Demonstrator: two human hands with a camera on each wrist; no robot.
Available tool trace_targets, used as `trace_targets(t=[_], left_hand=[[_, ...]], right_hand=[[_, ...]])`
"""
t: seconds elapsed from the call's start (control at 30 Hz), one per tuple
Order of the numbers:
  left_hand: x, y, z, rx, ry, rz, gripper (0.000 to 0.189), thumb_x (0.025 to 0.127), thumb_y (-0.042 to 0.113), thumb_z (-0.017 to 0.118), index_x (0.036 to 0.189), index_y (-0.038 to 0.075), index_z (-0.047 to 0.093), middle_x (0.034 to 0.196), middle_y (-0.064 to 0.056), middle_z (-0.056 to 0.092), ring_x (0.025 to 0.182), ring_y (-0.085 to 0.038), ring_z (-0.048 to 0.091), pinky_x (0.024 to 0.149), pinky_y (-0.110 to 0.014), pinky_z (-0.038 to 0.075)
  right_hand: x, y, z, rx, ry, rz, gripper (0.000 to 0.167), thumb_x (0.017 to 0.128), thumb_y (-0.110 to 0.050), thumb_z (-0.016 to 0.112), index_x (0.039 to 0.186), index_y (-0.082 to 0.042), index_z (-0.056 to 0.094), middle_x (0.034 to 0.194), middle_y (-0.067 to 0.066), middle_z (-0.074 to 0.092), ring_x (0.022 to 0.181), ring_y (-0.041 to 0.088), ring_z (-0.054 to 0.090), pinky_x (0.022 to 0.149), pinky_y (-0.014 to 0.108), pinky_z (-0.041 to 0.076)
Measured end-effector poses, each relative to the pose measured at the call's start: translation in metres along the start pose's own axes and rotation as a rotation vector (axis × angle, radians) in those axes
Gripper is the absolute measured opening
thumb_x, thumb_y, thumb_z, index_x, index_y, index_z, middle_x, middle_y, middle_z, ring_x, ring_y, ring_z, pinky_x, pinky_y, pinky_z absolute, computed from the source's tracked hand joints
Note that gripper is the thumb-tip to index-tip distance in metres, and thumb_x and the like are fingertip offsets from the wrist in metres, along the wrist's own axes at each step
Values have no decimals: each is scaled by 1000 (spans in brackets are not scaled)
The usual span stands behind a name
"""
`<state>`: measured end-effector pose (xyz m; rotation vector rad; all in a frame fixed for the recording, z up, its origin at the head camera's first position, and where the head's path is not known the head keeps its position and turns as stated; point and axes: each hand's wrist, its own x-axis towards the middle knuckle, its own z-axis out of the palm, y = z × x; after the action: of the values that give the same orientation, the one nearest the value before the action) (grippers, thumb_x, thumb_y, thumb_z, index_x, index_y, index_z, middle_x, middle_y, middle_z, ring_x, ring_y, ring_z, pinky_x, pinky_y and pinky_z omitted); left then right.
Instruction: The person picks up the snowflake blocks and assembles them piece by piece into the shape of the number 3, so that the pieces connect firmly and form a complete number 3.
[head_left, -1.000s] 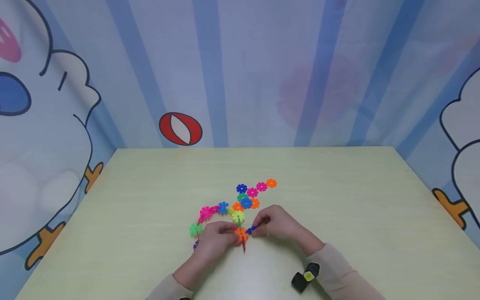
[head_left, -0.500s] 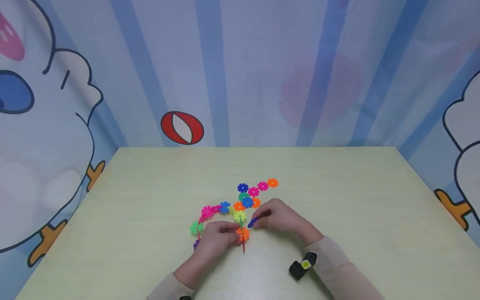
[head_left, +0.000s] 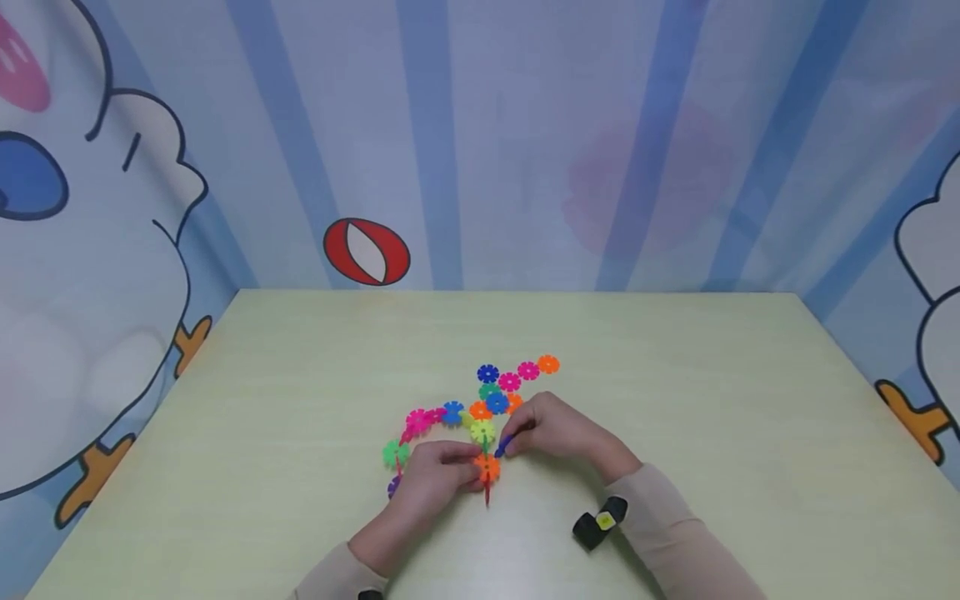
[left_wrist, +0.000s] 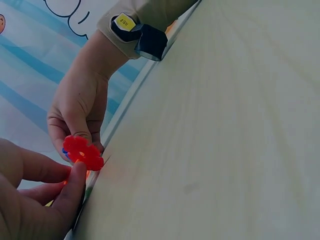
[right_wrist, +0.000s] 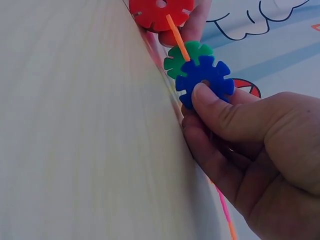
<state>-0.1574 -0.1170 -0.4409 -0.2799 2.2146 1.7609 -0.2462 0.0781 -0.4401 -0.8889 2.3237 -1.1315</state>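
Note:
In the head view my left hand [head_left: 438, 477] pinches an orange notched disc [head_left: 489, 468], one of several linked snowflake discs. A red disc [left_wrist: 90, 155] is joined to it, seen edge-on from the head. My right hand [head_left: 558, 429] pinches a blue notched disc [right_wrist: 200, 71] between thumb and fingers, thumb flat on its face. The blue disc sits right at the orange disc's upper right edge, its rim meeting the orange edge in the right wrist view. A green disc [right_wrist: 174, 64] stands behind it. Beyond the orange one, a yellow disc [head_left: 482, 430] continues the chain.
The chain curves left through a pink disc [head_left: 418, 421] to a light green disc [head_left: 395, 454] and a purple disc [head_left: 393, 486], partly hidden by my left hand. More discs run back to an orange end disc [head_left: 548, 364]. All lie on the pale wooden table [head_left: 712, 375].
The blue disc has come up from the orange disc's right side, moved apart from it, and come back close to its upper right edge. My left hand has kept its grip.

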Motion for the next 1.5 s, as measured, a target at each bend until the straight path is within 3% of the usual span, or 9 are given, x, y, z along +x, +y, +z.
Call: trace_targets(t=[0.9, 1.2, 1.5], left_hand=[[3, -3, -1, -110, 2, 18, 30, 88, 0, 65, 117, -9, 64, 109, -19, 67, 82, -20, 72, 73, -30, 58], [2, -4, -2, -106, -5, 5, 32, 89, 2, 65, 119, -8, 63, 112, -19, 67, 83, -22, 72, 75, -30, 58], [2, -5, 1, -77, 5, 43, 30, 88, 1, 65, 115, -9, 65, 107, -18, 68, 79, -21, 72, 74, -29, 58]], right_hand=[[2, -4, -1, -23, 7, -22, 7, 83, -5, 73, 86, -10, 77, 80, -3, 71, 75, 9, 62, 72, 24, 52], [3, -1, 2, 29, -21, -64, 6, 83, -6, 74, 86, -9, 78, 81, -2, 72, 75, 9, 63, 73, 24, 52], [2, -5, 9, 12, 3, -102, 9, 81, -1, 74, 86, -7, 78, 78, -2, 71, 74, 8, 62, 71, 24, 53]])
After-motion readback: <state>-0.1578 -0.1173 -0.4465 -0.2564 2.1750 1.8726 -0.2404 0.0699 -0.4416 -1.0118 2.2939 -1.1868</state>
